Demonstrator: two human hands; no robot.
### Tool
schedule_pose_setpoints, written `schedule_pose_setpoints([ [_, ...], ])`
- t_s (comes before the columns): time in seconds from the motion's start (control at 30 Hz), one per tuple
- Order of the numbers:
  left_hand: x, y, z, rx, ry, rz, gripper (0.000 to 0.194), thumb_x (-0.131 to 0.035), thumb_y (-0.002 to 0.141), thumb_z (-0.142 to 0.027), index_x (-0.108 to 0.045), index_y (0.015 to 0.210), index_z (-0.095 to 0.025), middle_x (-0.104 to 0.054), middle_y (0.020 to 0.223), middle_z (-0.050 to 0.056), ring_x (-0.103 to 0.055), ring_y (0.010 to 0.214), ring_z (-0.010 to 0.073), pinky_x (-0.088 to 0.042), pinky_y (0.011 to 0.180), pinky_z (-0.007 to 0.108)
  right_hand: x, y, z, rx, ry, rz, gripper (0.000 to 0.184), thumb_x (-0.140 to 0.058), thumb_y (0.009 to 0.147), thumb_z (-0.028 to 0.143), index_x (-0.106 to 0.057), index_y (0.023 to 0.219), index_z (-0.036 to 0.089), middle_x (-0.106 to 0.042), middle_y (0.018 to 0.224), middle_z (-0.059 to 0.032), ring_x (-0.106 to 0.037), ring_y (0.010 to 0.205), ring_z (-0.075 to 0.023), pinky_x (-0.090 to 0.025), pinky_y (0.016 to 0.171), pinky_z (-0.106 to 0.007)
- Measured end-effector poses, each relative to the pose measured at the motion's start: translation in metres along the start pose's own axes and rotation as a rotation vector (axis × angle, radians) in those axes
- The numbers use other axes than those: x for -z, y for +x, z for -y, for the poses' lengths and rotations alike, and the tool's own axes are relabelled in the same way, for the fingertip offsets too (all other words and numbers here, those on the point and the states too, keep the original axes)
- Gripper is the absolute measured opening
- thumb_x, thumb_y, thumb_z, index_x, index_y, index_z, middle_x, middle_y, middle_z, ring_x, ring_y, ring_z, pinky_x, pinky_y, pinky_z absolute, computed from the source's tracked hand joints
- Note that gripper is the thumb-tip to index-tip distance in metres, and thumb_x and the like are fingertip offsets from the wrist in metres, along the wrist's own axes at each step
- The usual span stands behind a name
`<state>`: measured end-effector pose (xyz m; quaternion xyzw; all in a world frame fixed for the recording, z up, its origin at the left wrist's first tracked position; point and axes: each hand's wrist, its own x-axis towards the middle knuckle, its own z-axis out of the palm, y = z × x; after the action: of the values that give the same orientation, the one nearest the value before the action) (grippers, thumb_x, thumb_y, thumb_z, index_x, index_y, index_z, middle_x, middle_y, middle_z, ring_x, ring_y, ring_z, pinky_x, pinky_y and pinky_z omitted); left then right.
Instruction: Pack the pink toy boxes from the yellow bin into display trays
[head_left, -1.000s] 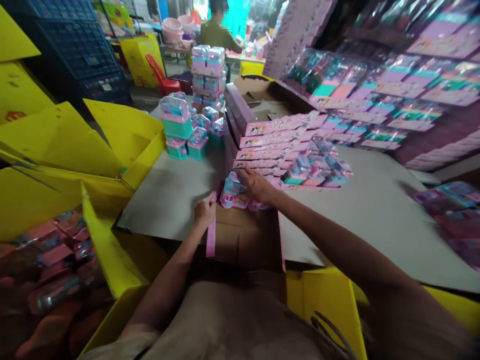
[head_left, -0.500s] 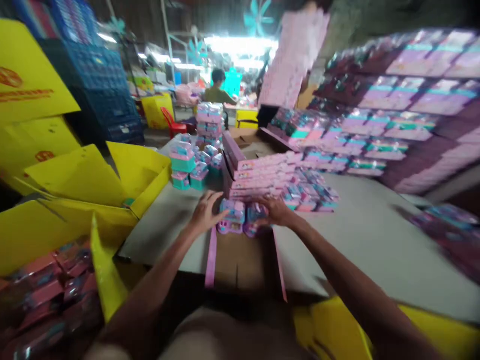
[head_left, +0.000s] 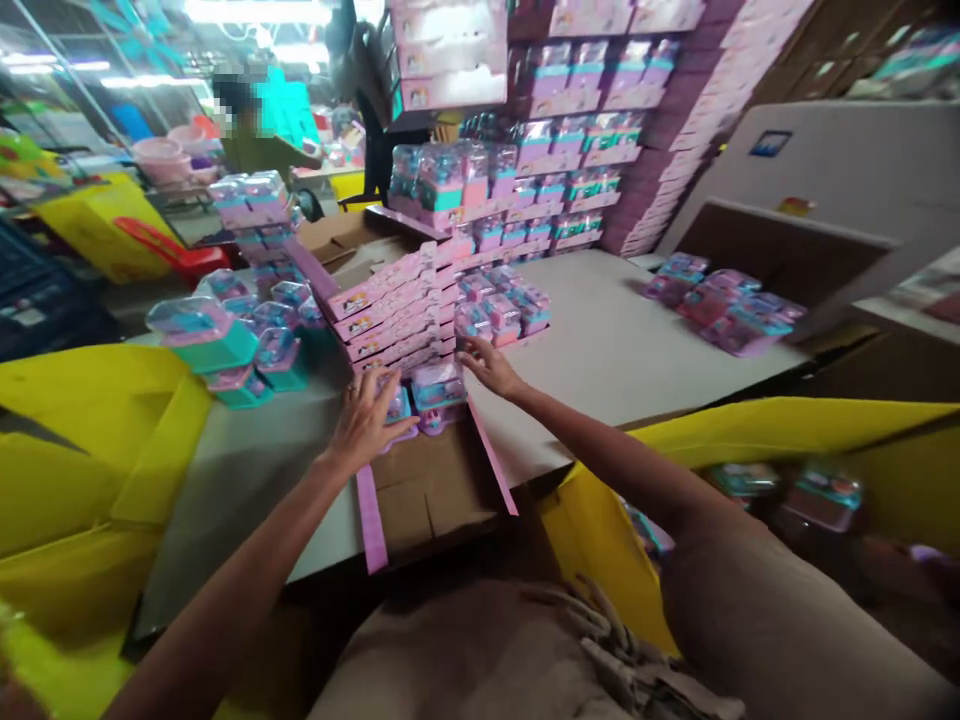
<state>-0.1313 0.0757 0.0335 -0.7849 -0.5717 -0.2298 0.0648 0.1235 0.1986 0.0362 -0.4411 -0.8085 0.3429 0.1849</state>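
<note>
Two small plastic cases with clear lids stand side by side at the far end of a pink-edged cardboard tray (head_left: 439,480), against a stack of pink trays (head_left: 390,310). My left hand (head_left: 364,420) lies over the left case (head_left: 397,402), fingers spread and thumb stretched to the right; it partly covers that case. Just to the right of the other case (head_left: 439,388) is my right hand (head_left: 491,368), fingers apart and holding nothing; whether it touches the tray's side I cannot tell.
Turquoise-based cases (head_left: 214,340) are piled at the left. A filled tray (head_left: 506,305) sits behind my right hand; more cases (head_left: 739,310) lie at the right. Yellow cartons (head_left: 97,430) flank the table (head_left: 585,330). Tall stacks of filled trays (head_left: 577,80) and a person (head_left: 259,150) are behind.
My view has swung to the right. The right hand has come off the right case and moved to its right side. The left hand stays by the left case.
</note>
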Motion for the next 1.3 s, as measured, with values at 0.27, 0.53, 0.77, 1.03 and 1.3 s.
schedule_pose_setpoints([
  [0.27,-0.021,0.07,-0.024,-0.052,-0.008,0.343,0.085,-0.094,0.072,-0.03,-0.052,0.144,-0.013,-0.063,0.139,0.024,-0.062,0.132,0.0406,-0.05,0.111,0.049,-0.022,-0.043,-0.029,-0.357,0.117,0.179,0.037,-0.048,0.113,0.043,-0.069,0.119,0.013,-0.079,0.09,-0.0071,-0.074,0.065,-0.015,-0.063,0.06,-0.025],
  [0.53,-0.015,0.052,0.002,-0.125,-0.037,0.224,0.065,-0.083,0.085,-0.039,-0.051,0.138,-0.019,-0.065,0.135,0.016,-0.067,0.125,0.0355,-0.056,0.104,0.046,-0.037,-0.019,-0.029,-0.421,-0.046,0.12,0.021,-0.072,0.102,0.03,-0.074,0.113,0.013,-0.077,0.116,-0.0099,-0.075,0.108,-0.0232,-0.061,0.095,-0.037],
  [0.77,-0.011,0.054,0.002,-0.095,-0.05,0.239,0.064,-0.076,0.09,-0.049,-0.051,0.14,-0.019,-0.065,0.134,0.016,-0.066,0.127,0.0373,-0.057,0.103,0.05,-0.025,0.003,-0.029,-0.367,-0.087,0.132,0.03,-0.07,0.104,0.038,-0.073,0.12,0.014,-0.077,0.118,-0.0092,-0.075,0.107,-0.0219,-0.062,0.096,-0.041],
  [1.03,-0.002,0.05,0.0,-0.158,-0.055,0.215,0.055,-0.065,0.098,-0.052,-0.049,0.139,-0.019,-0.065,0.128,0.013,-0.068,0.121,0.0355,-0.059,0.098,0.052,-0.034,0.019,-0.031,-0.376,-0.106,0.075,0.032,-0.067,0.105,0.041,-0.071,0.124,0.015,-0.073,0.129,-0.0099,-0.072,0.116,-0.0244,-0.061,0.1,-0.047],
  [1.3,0.0,0.054,-0.004,-0.1,-0.109,0.277,0.06,-0.071,0.09,-0.052,-0.051,0.137,-0.021,-0.065,0.13,0.016,-0.065,0.125,0.039,-0.056,0.104,0.058,-0.025,0.013,-0.028,-0.332,-0.099,0.133,0.026,-0.064,0.102,0.025,-0.078,0.118,0.01,-0.081,0.119,-0.0149,-0.077,0.11,-0.0233,-0.058,0.085,-0.023],
])
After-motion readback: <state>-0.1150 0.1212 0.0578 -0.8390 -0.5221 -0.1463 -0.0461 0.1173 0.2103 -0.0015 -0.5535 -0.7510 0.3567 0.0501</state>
